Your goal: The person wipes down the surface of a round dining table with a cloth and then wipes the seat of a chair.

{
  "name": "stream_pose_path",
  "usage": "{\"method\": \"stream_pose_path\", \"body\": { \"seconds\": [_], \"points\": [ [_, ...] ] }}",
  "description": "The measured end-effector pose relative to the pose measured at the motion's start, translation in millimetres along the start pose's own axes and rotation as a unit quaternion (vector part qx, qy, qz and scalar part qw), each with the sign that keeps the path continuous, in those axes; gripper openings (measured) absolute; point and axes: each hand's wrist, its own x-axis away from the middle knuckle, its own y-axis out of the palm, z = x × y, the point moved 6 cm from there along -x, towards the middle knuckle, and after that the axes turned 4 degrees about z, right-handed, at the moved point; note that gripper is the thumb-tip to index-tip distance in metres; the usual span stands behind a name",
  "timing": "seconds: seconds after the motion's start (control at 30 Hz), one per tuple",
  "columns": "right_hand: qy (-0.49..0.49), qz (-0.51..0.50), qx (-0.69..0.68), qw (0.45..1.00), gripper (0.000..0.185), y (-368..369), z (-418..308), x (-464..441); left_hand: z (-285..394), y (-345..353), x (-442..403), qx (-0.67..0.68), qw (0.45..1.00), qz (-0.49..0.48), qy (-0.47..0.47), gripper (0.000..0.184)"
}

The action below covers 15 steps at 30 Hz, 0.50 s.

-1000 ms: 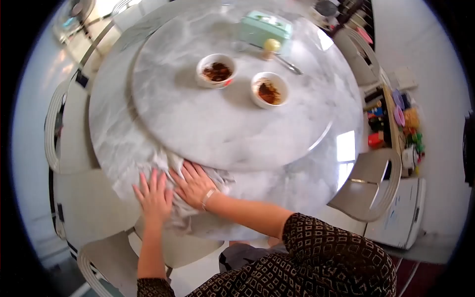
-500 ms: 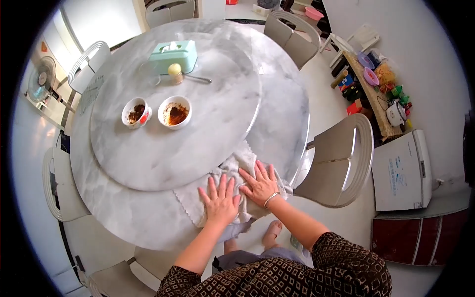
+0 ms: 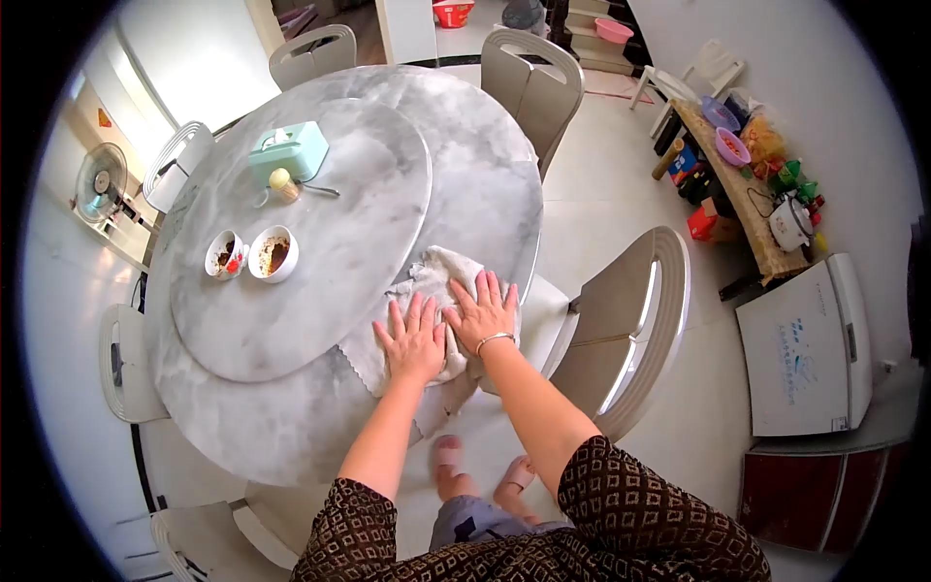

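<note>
Grey-white scalloped cloth (image 3: pixel 441 264) rumpled near the edge of a round, grey-marbled table (image 3: pixel 485 179)

Blue lettering (image 3: pixel 795 351) runs over the white, boxy freezer (image 3: pixel 766 393) at the far right — too small to read. Red marking shows on the side of 1 of the 2 white round bowls (image 3: pixel 276 277), both stained inside with dark brown residue.

The cloth looks soft and creased, its zigzag border lying on the table beside the rim of the raised marbled turntable (image 3: pixel 330 320). The left hand (image 3: pixel 414 347) lies palm down on it, fingers spread; the right hand (image 3: pixel 483 318), just beside, also lies flat with fingers fanned and a slim silver bracelet (image 3: pixel 495 339) at the wrist. Neither pinches the fabric.

On the turntable, well apart from the hands, stand the bowls, a mint-green rectangular tissue box (image 3: pixel 303 158) and a small yellow-topped cylindrical container (image 3: pixel 283 184) near a thin metal utensil (image 3: pixel 325 190). A taupe, curved-back chair (image 3: pixel 616 291) stands close to the table's edge, right of the right hand — the nearest obstacle.
</note>
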Motion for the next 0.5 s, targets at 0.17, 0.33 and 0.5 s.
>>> {"method": "stream_pose_path", "body": {
  "seconds": [0.17,0.33,0.5],
  "points": [
    [-0.032,-0.016,0.004,0.999,0.056,-6.4,24.4,-35.4,25.9,3.6,-29.5,0.020,0.999,-0.020,-0.024,0.051],
    [-0.022,-0.019,0.018,0.999,0.057,-11.8,49.5,-68.6,52.2,13.3,-64.4,0.017,0.999,-0.007,-0.027,0.052],
    [-0.031,-0.030,0.019,0.999,0.057,-17.9,62.6,-87.9,64.5,14.3,-79.2,0.022,0.998,-0.039,-0.049,0.052]
  ]
}}
